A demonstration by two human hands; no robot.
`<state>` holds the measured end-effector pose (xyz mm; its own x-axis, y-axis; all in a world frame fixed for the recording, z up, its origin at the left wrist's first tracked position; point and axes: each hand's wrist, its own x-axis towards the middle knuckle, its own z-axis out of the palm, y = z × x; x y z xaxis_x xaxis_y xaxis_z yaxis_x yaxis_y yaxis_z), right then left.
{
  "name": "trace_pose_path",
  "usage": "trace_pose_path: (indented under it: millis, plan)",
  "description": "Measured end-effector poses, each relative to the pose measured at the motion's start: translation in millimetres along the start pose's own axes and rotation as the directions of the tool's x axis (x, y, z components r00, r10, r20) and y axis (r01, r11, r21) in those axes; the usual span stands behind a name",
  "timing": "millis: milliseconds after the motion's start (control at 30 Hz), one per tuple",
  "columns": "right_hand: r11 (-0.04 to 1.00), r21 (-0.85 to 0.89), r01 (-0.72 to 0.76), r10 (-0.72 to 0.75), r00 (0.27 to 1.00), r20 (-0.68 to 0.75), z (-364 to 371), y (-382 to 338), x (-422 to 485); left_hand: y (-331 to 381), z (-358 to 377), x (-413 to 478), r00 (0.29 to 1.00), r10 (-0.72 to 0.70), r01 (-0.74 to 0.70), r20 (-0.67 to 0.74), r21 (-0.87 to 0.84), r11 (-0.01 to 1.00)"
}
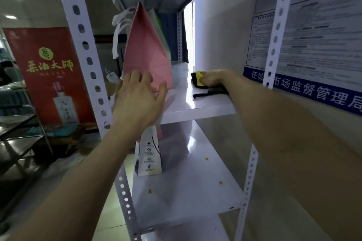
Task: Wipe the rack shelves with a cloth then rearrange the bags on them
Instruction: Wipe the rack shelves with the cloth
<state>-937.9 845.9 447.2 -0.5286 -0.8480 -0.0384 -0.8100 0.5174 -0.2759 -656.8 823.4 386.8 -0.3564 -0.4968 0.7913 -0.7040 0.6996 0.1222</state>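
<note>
On the upper shelf [195, 108], left hand [137, 96] lays spread fingers against the pink bag [146, 51], contents hidden; at the shelf's right side, right hand [214, 79] clutches the cloth [197, 80].

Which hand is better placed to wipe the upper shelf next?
Right. The right hand grips the yellow cloth on the shelf near the wall. The left hand rests open against the pink bag and holds no cloth.

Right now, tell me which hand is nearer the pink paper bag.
Left. The left hand touches the pink paper bag near its base with spread fingers; the right hand is apart, to its right on the shelf, holding the yellow-and-black cloth.
</note>
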Motion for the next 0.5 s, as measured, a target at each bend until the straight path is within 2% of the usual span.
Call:
trace_pose_path:
  millis: [200, 300, 400, 500]
  plan:
    - [0.997, -0.015, 0.074, -0.073, 0.996, 0.054, 3.0, 6.7, 9.3, 1.2, -4.6, -0.1, 0.998, -0.051, 0.05, 0.042, 0.008, 0.999]
    - [0.996, -0.004, 0.095, -0.094, 0.994, 0.06, 4.4, 7.3, -30.2, 2.1, -7.5, -2.5, 0.998, -0.05, 0.05, 0.039, -0.009, 0.999]
    - [0.982, -0.096, 0.163, -0.162, 0.987, 0.014, 8.0, 18.9, -75.8, 3.3, -9.2, -1.8, 0.996, -0.055, 0.057, 0.068, -0.027, 0.998]
    - [0.971, -0.092, 0.223, -0.224, 0.975, -0.001, 13.8, 34.6, -116.0, 2.8, -10.4, -1.3, 0.995, -0.05, 0.054, 0.089, -0.034, 0.998]
